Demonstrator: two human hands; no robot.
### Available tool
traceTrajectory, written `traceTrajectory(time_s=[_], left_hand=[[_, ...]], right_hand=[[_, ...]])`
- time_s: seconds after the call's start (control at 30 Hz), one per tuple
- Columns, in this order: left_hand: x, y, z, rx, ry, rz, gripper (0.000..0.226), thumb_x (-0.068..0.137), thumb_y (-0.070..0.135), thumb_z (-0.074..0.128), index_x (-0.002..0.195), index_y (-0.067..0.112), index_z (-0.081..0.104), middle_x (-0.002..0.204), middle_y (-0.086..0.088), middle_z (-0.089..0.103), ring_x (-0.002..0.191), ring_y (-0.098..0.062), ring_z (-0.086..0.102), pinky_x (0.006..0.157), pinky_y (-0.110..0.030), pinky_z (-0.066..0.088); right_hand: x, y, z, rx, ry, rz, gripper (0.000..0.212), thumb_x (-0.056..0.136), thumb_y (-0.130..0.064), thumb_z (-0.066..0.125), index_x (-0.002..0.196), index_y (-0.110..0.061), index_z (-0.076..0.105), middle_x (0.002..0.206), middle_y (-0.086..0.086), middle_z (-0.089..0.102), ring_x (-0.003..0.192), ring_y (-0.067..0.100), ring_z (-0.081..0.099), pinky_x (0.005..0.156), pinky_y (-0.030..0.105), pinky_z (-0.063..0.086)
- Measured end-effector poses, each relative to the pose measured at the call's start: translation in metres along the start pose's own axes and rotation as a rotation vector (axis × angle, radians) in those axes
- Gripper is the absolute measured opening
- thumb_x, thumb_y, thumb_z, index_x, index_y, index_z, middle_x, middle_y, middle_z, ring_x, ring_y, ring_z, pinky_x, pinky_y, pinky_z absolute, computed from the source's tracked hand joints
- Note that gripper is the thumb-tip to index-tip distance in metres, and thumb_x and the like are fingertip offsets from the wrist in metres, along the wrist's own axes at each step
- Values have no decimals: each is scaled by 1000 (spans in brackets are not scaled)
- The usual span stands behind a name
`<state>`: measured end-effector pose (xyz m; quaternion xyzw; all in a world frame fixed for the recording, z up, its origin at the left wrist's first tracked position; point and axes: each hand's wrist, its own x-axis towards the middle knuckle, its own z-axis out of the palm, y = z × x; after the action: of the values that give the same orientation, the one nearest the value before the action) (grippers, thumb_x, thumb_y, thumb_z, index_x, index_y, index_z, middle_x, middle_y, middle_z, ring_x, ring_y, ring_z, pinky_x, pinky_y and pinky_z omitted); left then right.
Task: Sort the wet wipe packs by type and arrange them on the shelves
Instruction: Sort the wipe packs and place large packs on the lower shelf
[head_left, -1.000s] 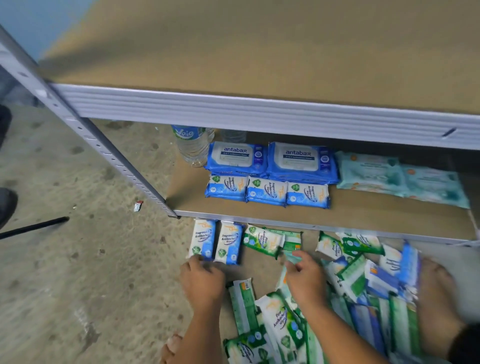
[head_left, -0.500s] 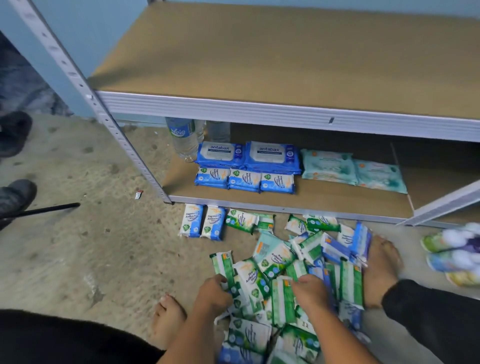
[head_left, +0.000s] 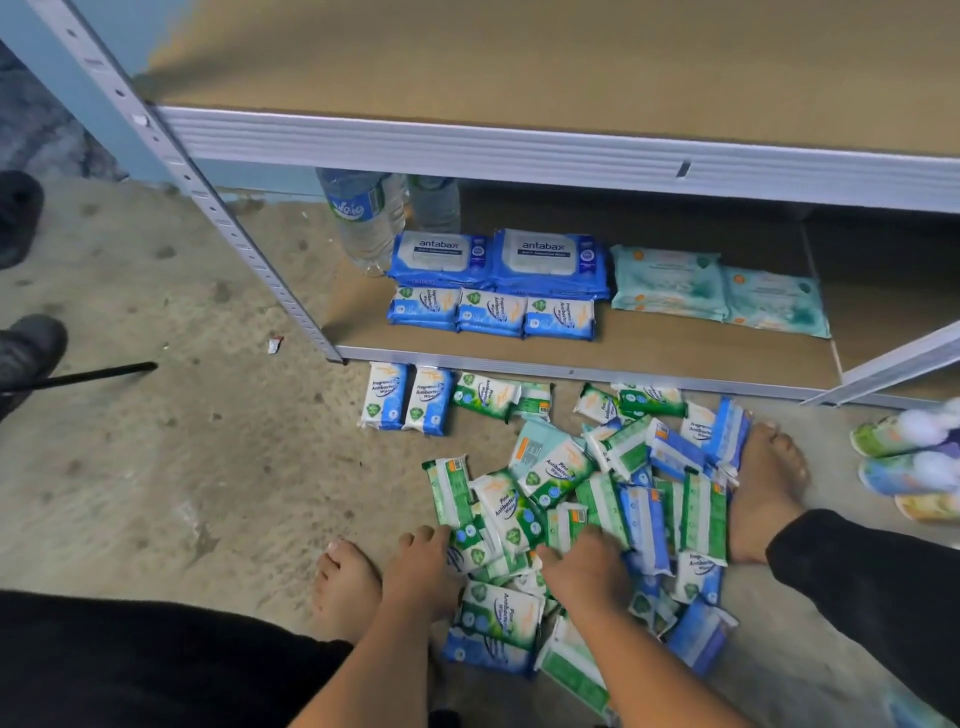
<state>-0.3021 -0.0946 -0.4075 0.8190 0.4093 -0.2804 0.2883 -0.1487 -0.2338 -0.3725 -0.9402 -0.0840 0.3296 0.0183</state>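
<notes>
A loose pile of small green and blue wet wipe packs (head_left: 597, 483) lies on the concrete floor in front of the shelf unit. My left hand (head_left: 421, 571) curls its fingers over the edge of a green pine pack (head_left: 457, 514) at the pile's near left. My right hand (head_left: 582, 566) lies knuckles-up on the pile's middle, fingertips buried among the packs. On the lower shelf (head_left: 675, 358) sit two large blue Antabax packs (head_left: 493, 257), three small blue packs (head_left: 491, 312) and two teal packs (head_left: 717, 291). Two blue packs (head_left: 405, 397) stand side by side on the floor.
Two water bottles (head_left: 366, 218) stand at the lower shelf's back left. The upper shelf board (head_left: 519, 62) is bare. My bare feet (head_left: 345, 587) flank the pile. Dark shoes (head_left: 26, 348) and a black rod (head_left: 88, 375) are at left, colourful slippers (head_left: 909, 457) at right.
The view has pulled back and down. Both hands moved from the far side of the pile toward me and now rest on its near edge.
</notes>
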Motion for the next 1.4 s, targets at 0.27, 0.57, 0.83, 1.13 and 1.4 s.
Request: traceTrajectory(time_s=[0.27, 0.57, 0.83, 1.13, 1.4], left_hand=[[9, 5, 1, 118, 41, 25, 62, 86, 47, 62, 140, 28, 37, 135, 2, 46, 126, -23, 42, 100, -40, 41], [-6, 14, -27, -24, 2, 36, 76, 75, 58, 67, 137, 27, 38, 128, -3, 41, 112, -25, 48, 91, -38, 48], [-40, 40, -55, -269, -99, 67, 88, 72, 44, 79, 146, 21, 38, 128, -4, 59, 105, -19, 58, 92, -32, 51], [-80, 71, -72, -300, -64, 123, 74, 64, 32, 92, 128, 30, 55, 116, -2, 59, 95, -20, 62, 83, -32, 57], [-89, 102, -102, -368, 191, 205, 79, 63, 28, 93, 130, 32, 51, 118, -1, 63, 85, -13, 65, 74, -29, 53]], right_hand=[[9, -1, -3, -72, -34, -9, 54, 80, -53, 71, 114, -14, 57, 108, 4, 61, 95, 24, 63, 74, 38, 57], [6, 0, -45, 452, -187, 82, 25, 81, -29, 68, 87, -6, 61, 82, 6, 63, 69, 20, 59, 58, 27, 45], [-19, 36, -87, 1030, -463, 193, 24, 77, -15, 64, 96, -2, 62, 96, 17, 71, 81, 30, 64, 77, 39, 50], [-64, 49, -111, 1424, -418, 177, 49, 68, -22, 61, 110, 2, 66, 104, 28, 67, 96, 38, 61, 82, 44, 49], [-60, 54, -131, 1349, -118, 130, 56, 97, -11, 52, 151, -16, 39, 138, 17, 54, 110, 35, 58, 92, 46, 47]])
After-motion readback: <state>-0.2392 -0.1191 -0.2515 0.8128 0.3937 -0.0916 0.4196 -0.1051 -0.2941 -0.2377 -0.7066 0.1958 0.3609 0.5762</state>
